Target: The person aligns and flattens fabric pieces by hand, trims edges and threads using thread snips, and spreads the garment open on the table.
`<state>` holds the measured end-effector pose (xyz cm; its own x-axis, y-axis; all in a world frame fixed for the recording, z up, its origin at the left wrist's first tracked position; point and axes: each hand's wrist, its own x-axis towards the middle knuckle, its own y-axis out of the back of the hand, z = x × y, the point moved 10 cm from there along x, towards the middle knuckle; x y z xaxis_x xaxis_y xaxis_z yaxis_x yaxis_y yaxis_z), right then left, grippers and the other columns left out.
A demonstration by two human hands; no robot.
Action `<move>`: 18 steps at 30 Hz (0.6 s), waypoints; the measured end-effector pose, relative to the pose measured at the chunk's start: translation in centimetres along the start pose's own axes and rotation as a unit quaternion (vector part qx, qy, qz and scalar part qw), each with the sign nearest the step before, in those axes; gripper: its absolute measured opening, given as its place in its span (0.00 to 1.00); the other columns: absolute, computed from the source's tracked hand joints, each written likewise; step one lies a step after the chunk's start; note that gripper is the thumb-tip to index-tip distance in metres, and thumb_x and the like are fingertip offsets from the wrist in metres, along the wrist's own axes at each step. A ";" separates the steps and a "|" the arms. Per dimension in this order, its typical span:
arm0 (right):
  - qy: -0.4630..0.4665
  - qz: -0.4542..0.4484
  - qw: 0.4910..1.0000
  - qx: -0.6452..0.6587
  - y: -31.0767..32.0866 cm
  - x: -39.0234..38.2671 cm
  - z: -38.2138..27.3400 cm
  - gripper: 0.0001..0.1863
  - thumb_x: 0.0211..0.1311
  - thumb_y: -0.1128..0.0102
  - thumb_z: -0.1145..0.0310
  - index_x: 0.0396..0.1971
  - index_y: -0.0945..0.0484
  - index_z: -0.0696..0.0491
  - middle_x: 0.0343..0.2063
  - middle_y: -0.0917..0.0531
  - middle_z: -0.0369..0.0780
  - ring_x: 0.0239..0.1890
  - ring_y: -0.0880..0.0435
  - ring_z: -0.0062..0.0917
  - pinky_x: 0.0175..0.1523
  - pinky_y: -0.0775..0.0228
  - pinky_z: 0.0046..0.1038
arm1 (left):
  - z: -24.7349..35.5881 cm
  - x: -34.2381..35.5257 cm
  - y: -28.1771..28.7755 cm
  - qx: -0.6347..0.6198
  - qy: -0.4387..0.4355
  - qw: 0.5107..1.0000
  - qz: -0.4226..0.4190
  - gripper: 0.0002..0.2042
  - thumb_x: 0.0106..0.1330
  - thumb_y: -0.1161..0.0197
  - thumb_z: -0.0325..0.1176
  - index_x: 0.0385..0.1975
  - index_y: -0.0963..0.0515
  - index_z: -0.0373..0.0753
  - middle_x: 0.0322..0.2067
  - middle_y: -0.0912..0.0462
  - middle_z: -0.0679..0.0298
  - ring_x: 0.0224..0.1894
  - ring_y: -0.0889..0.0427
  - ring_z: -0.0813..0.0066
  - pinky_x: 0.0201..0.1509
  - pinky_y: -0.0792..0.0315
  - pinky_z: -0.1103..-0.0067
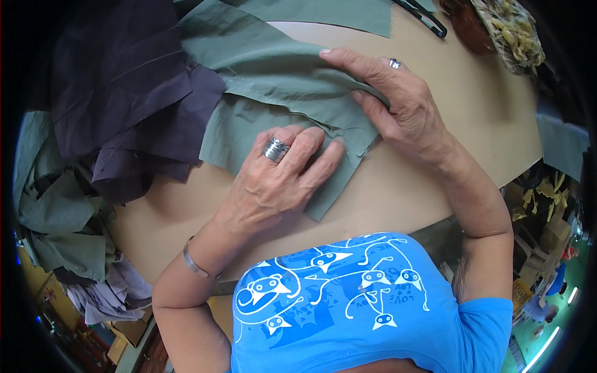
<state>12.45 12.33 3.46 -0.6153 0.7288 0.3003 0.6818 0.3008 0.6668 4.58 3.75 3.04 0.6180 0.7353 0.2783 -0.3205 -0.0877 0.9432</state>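
A piece of green fabric [261, 74] with a stitched seam and frayed edges lies across the table in front of me. My left hand [277, 168], wearing a wide silver ring, is closed at the fabric's near part. Its fingers are bent onto the cloth beside the seam, and the fingertips are partly hidden. At the right end of the piece, my right hand [398, 99] grips a raised fold between thumb and fingers. The index finger stretches along the top of that fold. Under the upper layer, a slit-like gap shows between the two hands.
Dark purple fabric [137, 105] is heaped at the left, with more green cloth [62, 217] hanging over the table edge. Black-handled scissors or a similar tool [423, 17] lie at the far right, near a brown pot [466, 25] and a yellowish patterned bundle [510, 31]. The tabletop [479, 118] is tan.
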 end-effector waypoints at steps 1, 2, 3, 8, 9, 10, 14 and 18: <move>0.001 0.000 1.000 0.001 0.0 0.0 0.0 0.28 0.48 0.49 0.88 0.53 0.27 0.53 0.50 0.22 0.41 0.53 0.23 0.33 0.57 0.33 0.29 | 0.1 0.1 0.1 -0.006 -0.004 1.000 0.004 0.25 0.39 0.38 0.26 0.45 0.24 0.43 0.39 0.29 0.61 0.41 0.25 0.64 0.44 0.30 0.72; 0.007 0.002 1.000 0.006 0.0 0.1 -0.2 0.28 0.48 0.49 0.88 0.52 0.26 0.54 0.50 0.22 0.41 0.53 0.23 0.33 0.57 0.33 0.29 | 0.1 0.1 0.2 -0.011 -0.008 1.000 0.008 0.26 0.39 0.38 0.26 0.45 0.24 0.43 0.40 0.29 0.61 0.41 0.25 0.64 0.43 0.30 0.72; 0.012 0.004 1.000 0.010 0.1 0.1 -0.2 0.28 0.48 0.49 0.88 0.52 0.26 0.54 0.50 0.22 0.41 0.53 0.23 0.33 0.57 0.33 0.29 | 0.1 0.1 0.1 -0.011 -0.008 1.000 0.008 0.26 0.39 0.38 0.26 0.45 0.24 0.43 0.40 0.29 0.61 0.41 0.25 0.64 0.43 0.30 0.72; -0.008 -0.006 1.000 0.017 0.0 0.2 0.0 0.29 0.48 0.48 0.87 0.55 0.29 0.53 0.50 0.22 0.41 0.51 0.23 0.33 0.55 0.31 0.29 | 0.0 0.0 0.0 0.003 -0.013 1.000 0.009 0.20 0.50 0.44 0.30 0.47 0.27 0.41 0.40 0.30 0.63 0.39 0.26 0.70 0.41 0.31 0.73; -0.035 -0.003 0.999 0.031 0.1 0.3 0.3 0.30 0.48 0.47 0.87 0.56 0.30 0.52 0.51 0.23 0.41 0.50 0.22 0.33 0.54 0.31 0.29 | 0.1 0.1 0.0 0.004 -0.013 1.000 0.009 0.20 0.50 0.44 0.30 0.47 0.27 0.41 0.40 0.30 0.63 0.39 0.26 0.70 0.41 0.31 0.73; -0.034 -0.003 0.999 0.031 0.1 0.6 0.2 0.30 0.48 0.47 0.87 0.56 0.30 0.52 0.51 0.23 0.41 0.50 0.22 0.33 0.54 0.31 0.29 | 0.2 0.2 0.2 0.002 -0.018 1.000 0.020 0.21 0.49 0.44 0.30 0.47 0.26 0.40 0.39 0.30 0.63 0.39 0.26 0.70 0.41 0.31 0.74; -0.008 0.026 0.999 -0.024 0.0 1.2 0.3 0.34 0.47 0.45 0.85 0.59 0.34 0.48 0.49 0.23 0.43 0.41 0.22 0.31 0.49 0.29 0.28 | 0.0 -0.4 0.4 -0.034 -0.009 0.999 0.009 0.31 0.36 0.37 0.25 0.50 0.24 0.41 0.40 0.28 0.61 0.41 0.25 0.63 0.45 0.29 0.71; -0.003 0.009 1.000 -0.023 0.7 1.2 0.5 0.36 0.47 0.43 0.82 0.61 0.36 0.45 0.32 0.24 0.41 0.31 0.26 0.28 0.42 0.31 0.26 | -0.7 -0.4 1.4 -0.018 -0.001 0.995 0.096 0.18 0.46 0.42 0.27 0.41 0.22 0.37 0.41 0.29 0.62 0.41 0.23 0.68 0.40 0.29 0.75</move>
<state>12.44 13.73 3.93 -0.6008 0.7373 0.3089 0.6742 0.2597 0.6914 3.38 3.86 4.10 0.5445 0.7059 0.4530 -0.4581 -0.2021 0.8656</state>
